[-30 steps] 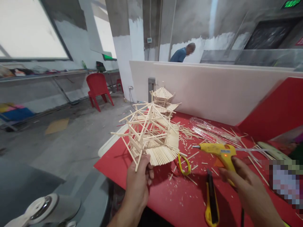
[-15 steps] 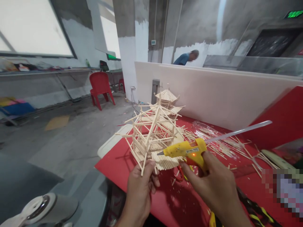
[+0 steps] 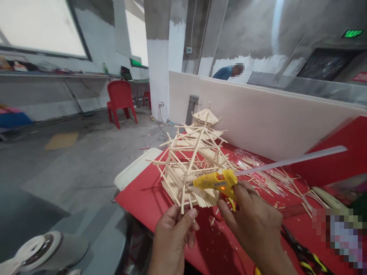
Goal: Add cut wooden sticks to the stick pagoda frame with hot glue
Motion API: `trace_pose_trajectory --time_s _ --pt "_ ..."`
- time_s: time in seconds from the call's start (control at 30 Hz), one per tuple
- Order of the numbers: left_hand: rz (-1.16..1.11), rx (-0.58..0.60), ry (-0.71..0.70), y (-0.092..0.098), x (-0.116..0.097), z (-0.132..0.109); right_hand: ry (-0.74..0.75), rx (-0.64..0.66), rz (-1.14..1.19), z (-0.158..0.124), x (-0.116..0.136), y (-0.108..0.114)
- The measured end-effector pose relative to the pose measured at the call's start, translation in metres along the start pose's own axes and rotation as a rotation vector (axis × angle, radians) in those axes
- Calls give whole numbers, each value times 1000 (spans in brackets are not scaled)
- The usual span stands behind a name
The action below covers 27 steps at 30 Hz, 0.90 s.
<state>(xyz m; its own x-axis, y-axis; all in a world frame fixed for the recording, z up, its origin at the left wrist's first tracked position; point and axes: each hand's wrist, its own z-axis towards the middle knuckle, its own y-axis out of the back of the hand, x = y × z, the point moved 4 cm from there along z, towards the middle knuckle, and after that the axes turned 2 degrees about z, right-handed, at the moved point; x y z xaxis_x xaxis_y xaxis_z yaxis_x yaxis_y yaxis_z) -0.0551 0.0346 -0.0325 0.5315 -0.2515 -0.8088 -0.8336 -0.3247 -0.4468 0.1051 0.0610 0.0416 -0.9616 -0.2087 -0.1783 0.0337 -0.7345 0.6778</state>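
My right hand (image 3: 254, 219) is wrapped round the grip of a yellow glue gun (image 3: 213, 181) with an orange light lit on its side. A long clear glue stick (image 3: 292, 162) juts from its back. The nozzle points left, close to the corner pole of an open pavilion model (image 3: 197, 152) built from thin wooden sticks. Under that corner, my left hand (image 3: 174, 233) is closed, pinching a thin wooden stick (image 3: 191, 203) between thumb and fingers. Slatted roof strips (image 3: 205, 196) lie beside the nozzle. Whether the tip touches the wood, I cannot tell.
Behind stands a finished-looking stick tower (image 3: 205, 116) by a white board (image 3: 258, 110). Loose sticks (image 3: 263, 175) and black-yellow pliers (image 3: 304, 248) lie on the red tabletop (image 3: 134, 191). A white flask (image 3: 54, 248) is at lower left. A person (image 3: 225, 72) bends behind the board.
The glue gun's nozzle has moved left, closer to the model's corner pole. My left hand has shifted slightly right at the model's lower edge. The whole view has shifted a little.
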Motion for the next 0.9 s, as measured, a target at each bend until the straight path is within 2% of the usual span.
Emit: trace_pose_trajectory --time_s 0.4,0.67,0.9 --pt "-135 24 76 5 2 -1 29 -39 17 9 15 18" --pt "-159 71 107 9 5 -2 16 -17 -75 10 19 17" --pt "-171 71 112 9 3 -2 41 -54 -131 11 16 17"
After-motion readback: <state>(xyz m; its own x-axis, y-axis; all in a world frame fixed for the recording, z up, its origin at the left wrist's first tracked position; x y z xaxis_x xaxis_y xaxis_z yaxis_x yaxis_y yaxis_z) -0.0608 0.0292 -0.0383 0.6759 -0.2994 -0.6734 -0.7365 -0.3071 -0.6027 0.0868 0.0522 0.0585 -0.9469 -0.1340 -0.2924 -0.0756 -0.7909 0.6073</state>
